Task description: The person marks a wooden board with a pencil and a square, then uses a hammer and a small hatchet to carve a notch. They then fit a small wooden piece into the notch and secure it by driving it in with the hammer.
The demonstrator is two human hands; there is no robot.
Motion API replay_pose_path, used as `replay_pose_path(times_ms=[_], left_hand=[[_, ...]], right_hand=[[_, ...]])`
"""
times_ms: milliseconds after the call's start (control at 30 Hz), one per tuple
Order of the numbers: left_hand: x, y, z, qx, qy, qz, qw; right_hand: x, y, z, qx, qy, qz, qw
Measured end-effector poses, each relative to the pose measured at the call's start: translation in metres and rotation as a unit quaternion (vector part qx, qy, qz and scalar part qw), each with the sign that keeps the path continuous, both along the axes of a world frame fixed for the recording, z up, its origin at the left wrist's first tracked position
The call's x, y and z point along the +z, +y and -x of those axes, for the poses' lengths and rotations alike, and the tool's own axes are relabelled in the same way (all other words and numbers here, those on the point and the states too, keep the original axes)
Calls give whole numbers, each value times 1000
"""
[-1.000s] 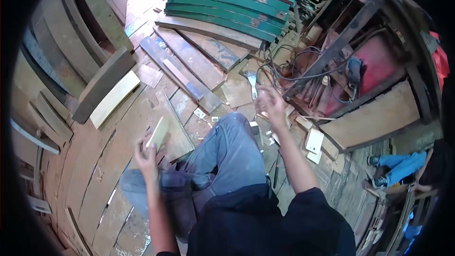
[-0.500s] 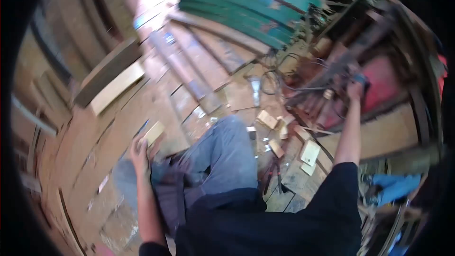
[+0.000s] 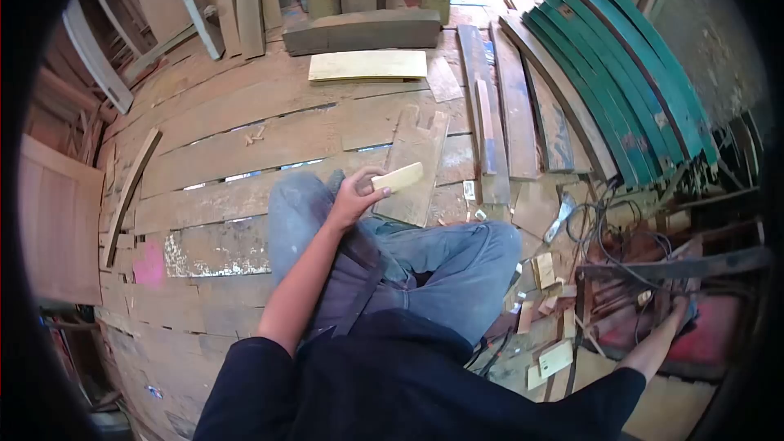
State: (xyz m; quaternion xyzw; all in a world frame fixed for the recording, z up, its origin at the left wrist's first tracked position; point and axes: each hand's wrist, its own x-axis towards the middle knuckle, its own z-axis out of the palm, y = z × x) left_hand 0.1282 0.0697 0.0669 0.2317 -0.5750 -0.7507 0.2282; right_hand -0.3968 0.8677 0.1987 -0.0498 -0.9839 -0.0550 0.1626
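My left hand is closed on a small pale wood block, gripped at one end above my folded legs. The block's free end points right, over a notched flat board on the floor. Far to the right, my right hand reaches into an open wooden toolbox with a red bottom. Something dark with a bit of blue shows at that hand, but its fingers are too small and shadowed to make out. Dark metal tools and a cable lie around it.
Wood offcuts lie by my right knee, near a putty-knife-like tool. Ahead are a pale plank, a dark beam and long boards. Green slatted wood stands at right. The plank floor has gaps.
My view has swung right, so the surroundings sit differently in the picture. The wood block stays in my left hand, and my right hand is still at the toolbox.
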Motion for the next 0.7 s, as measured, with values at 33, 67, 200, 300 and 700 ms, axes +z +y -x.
replay_pose_path(times_ms=[33,67,200,300,700], left_hand=[[-1,0,2,5,9,7,1000],[-3,1,4,6,16,12,1000],[-10,0,6,-10,39,-15,999],[-9,1,5,-30,80,-114,990],[-7,-7,-6,-61,241,-323,913]], right_hand=[[-1,2,0,-12,9,7,1000],[-3,4,1,-25,20,18,999],[-10,25,-2,-64,105,110,986],[-11,32,-14,-91,145,385,907],[19,-79,-212,47,221,723,653]])
